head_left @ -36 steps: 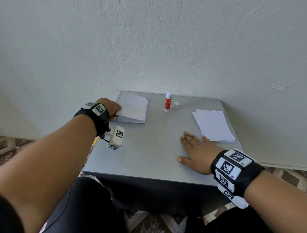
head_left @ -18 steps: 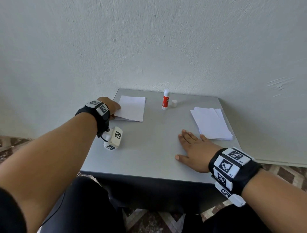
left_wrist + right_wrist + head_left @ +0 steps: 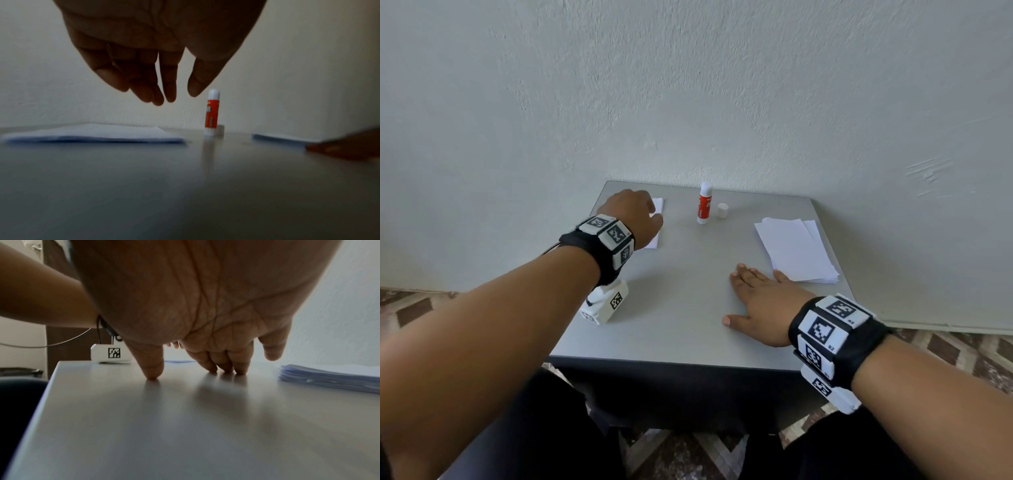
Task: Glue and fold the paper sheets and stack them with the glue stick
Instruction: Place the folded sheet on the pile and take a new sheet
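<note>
Hovering above the folded paper [image 3: 658, 222] at the far left corner of the surface [image 3: 681, 301], the left hand [image 3: 631, 216] is hanging with its fingers [image 3: 144, 87] released and grasping nothing, as the left wrist view is showing. The right hand [image 3: 760, 303] is lying flat near the front edge, fingers [image 3: 224, 361] straight and fingertips touching the surface, holding nothing. This is looking like the point between sheets: one folded sheet is lying in place, and the next move is likely calling for a fresh sheet from the pile of sheets [image 3: 796, 248] by the right edge. The glue stick [image 3: 704, 202] is standing upright and uncapped near the far edge, its cap [image 3: 722, 210] just beside it. Nothing is standing between the right hand and the pile; the stick could be tipping over if a reaching arm is brushing it.
</note>
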